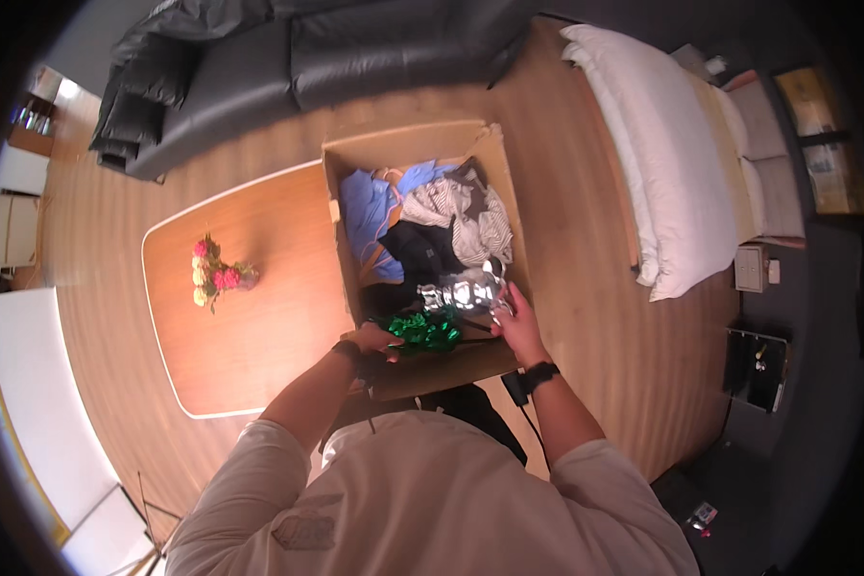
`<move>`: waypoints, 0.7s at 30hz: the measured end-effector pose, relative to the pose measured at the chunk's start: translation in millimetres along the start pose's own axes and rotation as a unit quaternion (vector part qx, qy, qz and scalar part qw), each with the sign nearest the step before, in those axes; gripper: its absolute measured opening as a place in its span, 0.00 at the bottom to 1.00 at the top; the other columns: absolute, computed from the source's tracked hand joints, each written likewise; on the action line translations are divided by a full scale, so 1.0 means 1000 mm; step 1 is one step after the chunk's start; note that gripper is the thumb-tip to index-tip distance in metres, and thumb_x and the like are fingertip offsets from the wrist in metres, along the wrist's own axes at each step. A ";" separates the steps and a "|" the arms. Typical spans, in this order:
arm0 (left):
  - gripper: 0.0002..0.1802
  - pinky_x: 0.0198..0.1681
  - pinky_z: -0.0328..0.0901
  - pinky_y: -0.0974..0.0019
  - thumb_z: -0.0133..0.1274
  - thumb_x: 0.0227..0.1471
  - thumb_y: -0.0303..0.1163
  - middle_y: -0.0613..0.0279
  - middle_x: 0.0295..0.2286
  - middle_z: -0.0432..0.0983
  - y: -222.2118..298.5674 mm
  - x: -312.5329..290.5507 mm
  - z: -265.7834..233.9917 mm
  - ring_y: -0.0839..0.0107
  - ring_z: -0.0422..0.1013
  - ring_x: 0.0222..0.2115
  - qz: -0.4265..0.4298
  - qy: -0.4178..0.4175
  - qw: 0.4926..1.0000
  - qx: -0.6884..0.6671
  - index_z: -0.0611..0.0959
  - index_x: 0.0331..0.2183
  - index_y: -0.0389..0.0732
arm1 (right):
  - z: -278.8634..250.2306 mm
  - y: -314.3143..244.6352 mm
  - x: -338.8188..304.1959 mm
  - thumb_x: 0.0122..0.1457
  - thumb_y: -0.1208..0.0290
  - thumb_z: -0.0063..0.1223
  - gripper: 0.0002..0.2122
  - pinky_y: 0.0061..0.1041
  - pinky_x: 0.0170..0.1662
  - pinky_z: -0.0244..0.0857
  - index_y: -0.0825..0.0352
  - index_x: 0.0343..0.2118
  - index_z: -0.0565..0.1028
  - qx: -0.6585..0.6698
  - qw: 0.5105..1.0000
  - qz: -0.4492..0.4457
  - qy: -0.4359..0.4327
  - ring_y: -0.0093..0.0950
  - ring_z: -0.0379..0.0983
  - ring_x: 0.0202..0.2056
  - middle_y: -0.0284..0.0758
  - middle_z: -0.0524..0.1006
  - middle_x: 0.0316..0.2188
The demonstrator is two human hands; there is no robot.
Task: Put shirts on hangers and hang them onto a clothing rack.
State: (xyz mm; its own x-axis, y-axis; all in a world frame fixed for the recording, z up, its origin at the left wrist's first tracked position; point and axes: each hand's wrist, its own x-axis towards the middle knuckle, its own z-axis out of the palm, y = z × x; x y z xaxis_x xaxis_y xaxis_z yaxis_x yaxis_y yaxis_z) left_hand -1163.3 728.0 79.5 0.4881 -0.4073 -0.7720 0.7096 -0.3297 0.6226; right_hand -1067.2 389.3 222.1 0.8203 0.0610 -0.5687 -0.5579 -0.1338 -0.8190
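My right grip (520, 328) was narrowed on the right end of the shiny silver object (451, 297), positioned over the near part of the open cardboard box (408, 144). My left grip (372, 339) was located at the left end of the green foil bundle (426, 332), on the near side of the silver object; whether it was closed on the foil, I could not tell. Beyond these items, the box contained blue fabric (363, 206), black fabric (418, 252) and striped fabric (485, 230). The worktop (288, 336), left of the box, carried flowers (226, 279).
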 end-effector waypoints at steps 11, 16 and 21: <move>0.14 0.38 0.78 0.57 0.61 0.58 0.34 0.56 0.33 0.73 -0.008 0.009 -0.028 0.62 0.77 0.32 -0.145 -0.021 0.947 -0.285 0.74 0.41 0.41 | -0.126 0.070 -0.235 0.68 0.70 0.50 0.22 0.26 0.27 0.75 0.70 0.62 0.65 0.235 0.933 0.028 0.269 0.30 0.79 0.26 0.38 0.80 0.42; 0.14 0.34 0.78 0.54 0.57 0.62 0.36 0.51 0.31 0.74 -0.023 0.007 -0.034 0.58 0.76 0.30 -0.102 0.014 0.983 -0.152 0.73 0.42 0.39 | -0.146 0.161 -0.307 0.67 0.67 0.50 0.15 0.24 0.28 0.74 0.67 0.52 0.73 0.468 0.834 0.027 0.292 0.28 0.79 0.26 0.36 0.81 0.32; 0.16 0.18 0.68 0.59 0.48 0.66 0.40 0.54 0.18 0.71 0.020 0.006 -0.026 0.59 0.72 0.17 -0.228 0.064 0.966 -0.103 0.73 0.32 0.37 | -0.173 0.273 -0.361 0.67 0.72 0.47 0.13 0.24 0.27 0.75 0.64 0.52 0.72 0.558 0.750 -0.006 0.356 0.29 0.79 0.26 0.35 0.80 0.34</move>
State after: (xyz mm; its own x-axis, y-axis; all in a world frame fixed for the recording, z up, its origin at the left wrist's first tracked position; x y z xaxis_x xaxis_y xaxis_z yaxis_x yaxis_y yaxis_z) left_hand -1132.7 740.9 83.9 0.1511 -0.1472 -0.9775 0.9453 -0.2678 0.1865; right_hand -1493.6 160.1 217.3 0.4640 -0.5405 -0.7019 0.0174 0.7977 -0.6028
